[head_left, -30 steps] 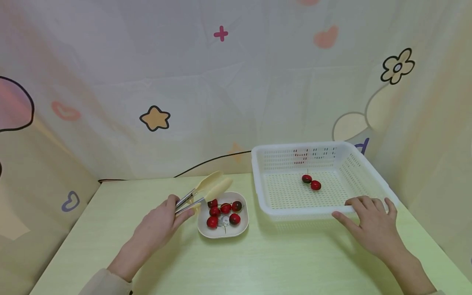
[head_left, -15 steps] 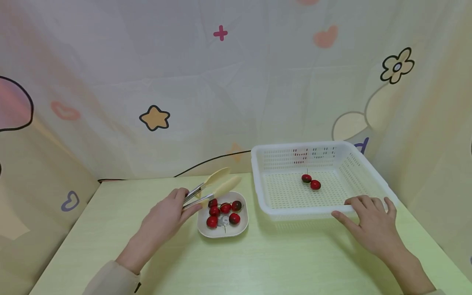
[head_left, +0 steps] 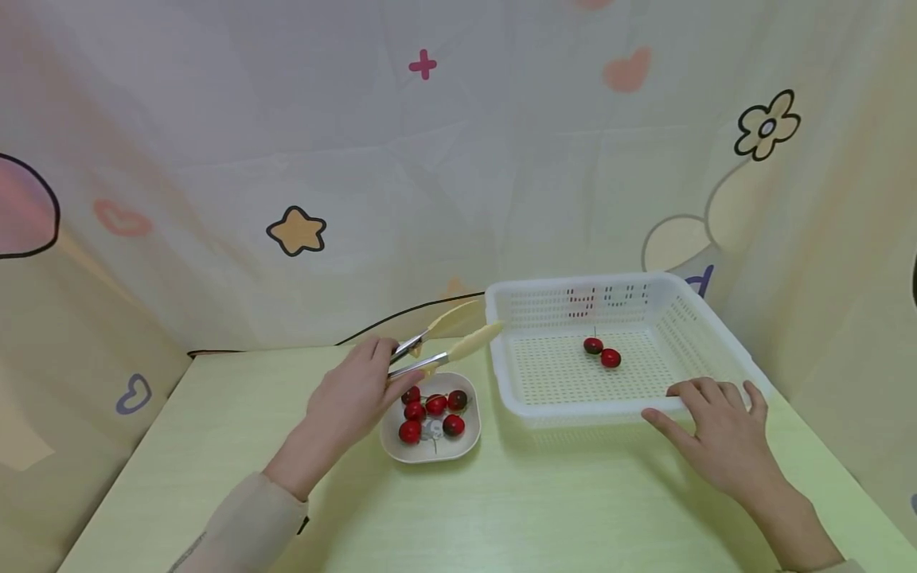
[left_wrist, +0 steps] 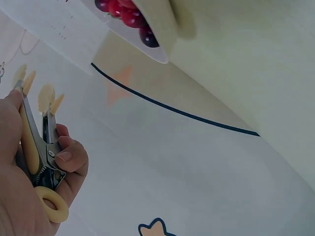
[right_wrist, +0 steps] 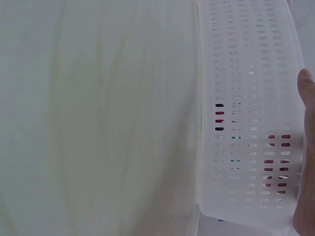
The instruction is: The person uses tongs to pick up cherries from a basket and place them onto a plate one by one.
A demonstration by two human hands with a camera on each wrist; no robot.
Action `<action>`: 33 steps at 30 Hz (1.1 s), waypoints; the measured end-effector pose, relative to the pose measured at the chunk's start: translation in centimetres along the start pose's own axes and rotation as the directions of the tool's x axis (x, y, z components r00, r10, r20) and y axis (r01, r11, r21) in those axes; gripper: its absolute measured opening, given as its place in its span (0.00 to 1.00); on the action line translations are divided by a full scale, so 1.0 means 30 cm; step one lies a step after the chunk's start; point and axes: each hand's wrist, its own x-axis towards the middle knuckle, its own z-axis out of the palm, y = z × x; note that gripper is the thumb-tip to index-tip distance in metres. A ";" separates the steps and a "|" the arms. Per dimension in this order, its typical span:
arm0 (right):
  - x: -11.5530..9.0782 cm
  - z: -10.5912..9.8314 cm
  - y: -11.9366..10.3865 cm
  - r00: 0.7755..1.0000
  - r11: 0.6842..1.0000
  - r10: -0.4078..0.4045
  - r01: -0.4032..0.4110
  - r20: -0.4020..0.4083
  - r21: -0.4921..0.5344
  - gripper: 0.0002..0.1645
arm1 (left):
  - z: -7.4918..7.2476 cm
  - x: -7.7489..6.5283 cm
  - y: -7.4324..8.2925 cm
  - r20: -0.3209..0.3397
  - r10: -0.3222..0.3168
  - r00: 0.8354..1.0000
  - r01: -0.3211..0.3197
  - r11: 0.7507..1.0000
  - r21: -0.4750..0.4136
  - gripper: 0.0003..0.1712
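My left hand [head_left: 351,394] grips a pair of tongs [head_left: 469,344] with cream tips and metal arms, above a small white dish [head_left: 437,458]. The two tips stand apart with nothing visible between them, pointing toward the basket. In the left wrist view, the tongs [left_wrist: 30,152] show a cream ring at their base. Several dark red cherries [head_left: 435,404] with stems lie in the dish. My right hand [head_left: 723,438] holds the near rim of a white perforated basket [head_left: 573,411], fingers over the edge and thumb outside. Two cherries [head_left: 610,358] lie on the basket's floor.
The dish and basket stand side by side on a pale green-yellow table [head_left: 544,509]. Behind them hangs a light curtain [head_left: 358,183] printed with stars, hearts and a flower. In the right wrist view, the basket's slotted side wall [right_wrist: 246,73] rises from the tabletop.
My left hand has moved right and away from me, carrying the tongs over the dish's far side until their tips reach the basket's left rim in view. The right hand has stayed put.
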 end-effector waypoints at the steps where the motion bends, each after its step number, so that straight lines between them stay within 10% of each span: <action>1: 0.000 0.000 0.000 1.000 1.000 0.001 -0.001 0.001 0.001 0.26 | 0.000 0.008 0.010 0.001 0.005 1.000 -0.005 1.000 0.002 0.33; 33: 0.001 0.005 0.005 1.000 1.000 0.005 -0.005 0.002 -0.010 0.27 | 0.059 0.250 0.204 0.088 0.163 0.983 -0.172 0.978 0.119 0.32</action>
